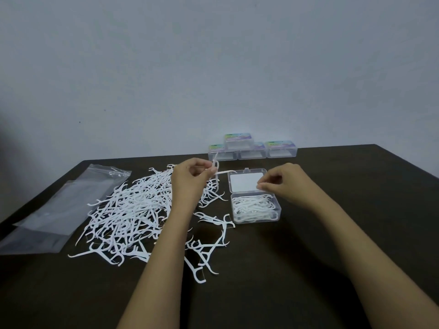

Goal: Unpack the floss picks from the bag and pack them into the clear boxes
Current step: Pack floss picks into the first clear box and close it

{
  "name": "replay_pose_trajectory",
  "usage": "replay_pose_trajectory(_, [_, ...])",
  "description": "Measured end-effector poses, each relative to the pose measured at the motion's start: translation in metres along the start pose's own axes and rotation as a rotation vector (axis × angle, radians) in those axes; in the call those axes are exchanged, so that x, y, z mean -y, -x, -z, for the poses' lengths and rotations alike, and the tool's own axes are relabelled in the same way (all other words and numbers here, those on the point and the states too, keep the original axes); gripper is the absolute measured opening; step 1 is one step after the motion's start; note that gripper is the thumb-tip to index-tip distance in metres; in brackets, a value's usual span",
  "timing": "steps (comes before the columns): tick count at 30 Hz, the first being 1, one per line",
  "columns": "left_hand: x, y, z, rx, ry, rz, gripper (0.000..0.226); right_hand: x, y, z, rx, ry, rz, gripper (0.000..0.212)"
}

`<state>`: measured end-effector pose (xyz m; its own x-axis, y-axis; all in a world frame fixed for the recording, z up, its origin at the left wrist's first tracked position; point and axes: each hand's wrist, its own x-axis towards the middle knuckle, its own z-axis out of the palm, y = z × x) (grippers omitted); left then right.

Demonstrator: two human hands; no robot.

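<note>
Left hand point(190, 179) pinching picks point(219, 172), open box point(279, 211) holding picks, flat bag point(59, 210)

White floss picks point(128, 210) beside open box point(279, 211)

On the counter point(356, 176) the bag point(59, 210) lies far left, the floss picks point(133, 210) heaped just right of it. Right of the heap sits the open box point(279, 210), picks inside, its lid point(247, 182) lying behind. At the back edge three closed boxes point(281, 149) stand in a row, a fourth box point(238, 140) atop the left two.

Left hand point(187, 179) pinching floss picks point(216, 165), right hand point(285, 184) above box point(279, 210) — open, part-filled
</note>
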<state>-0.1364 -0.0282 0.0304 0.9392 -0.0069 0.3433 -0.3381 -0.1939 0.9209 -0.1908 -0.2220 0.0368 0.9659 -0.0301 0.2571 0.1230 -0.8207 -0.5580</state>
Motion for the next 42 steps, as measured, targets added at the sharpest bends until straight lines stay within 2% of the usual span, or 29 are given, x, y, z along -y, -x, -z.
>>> replay_pose_trajectory(3, [-0.001,0.002,-0.005,0.037,0.092,0.030,0.009,0.014,0.005,-0.005,0.061,-0.036,0.080,0.014])
replay_pose_trajectory(11, [0.008,0.000,-0.009,-0.053,0.135,0.067,0.009,0.045,0.018,-0.052,0.185,0.521,0.402,0.038])
replay_pose_trajectory(16, [0.010,-0.002,-0.007,-0.094,0.216,0.144,0.013,0.044,0.020,-0.068,0.224,0.690,0.429,0.049])
replay_pose_trajectory(25, [0.016,-0.005,-0.005,-0.152,0.298,0.241,0.010,0.052,0.015,-0.075,0.185,0.706,0.454,0.034])
replay_pose_trajectory(28, [0.018,-0.005,-0.005,-0.178,0.301,0.252,0.011,0.050,0.017,-0.079,0.059,0.780,0.533,0.019])
replay_pose_trajectory(29, [0.018,-0.005,-0.005,-0.186,0.304,0.256,0.011,0.051,0.017,-0.080,0.046,0.811,0.508,0.026])
replay_pose_trajectory(31, [0.019,-0.005,-0.005,-0.199,0.319,0.265,0.011,0.049,0.015,-0.085,-0.001,0.821,0.513,0.034])
replay_pose_trajectory(36, [0.020,-0.005,-0.003,-0.222,0.401,0.309,0.010,0.051,0.013,-0.082,-0.037,0.743,0.455,0.033])
replay_pose_trajectory(39, [0.020,-0.006,-0.003,-0.221,0.448,0.318,0.009,0.053,0.008,-0.059,-0.005,0.495,0.348,0.013])
replay_pose_trajectory(42, [0.019,-0.007,-0.003,-0.229,0.474,0.325,0.004,0.039,0.004,-0.029,0.035,0.296,0.227,0.022])
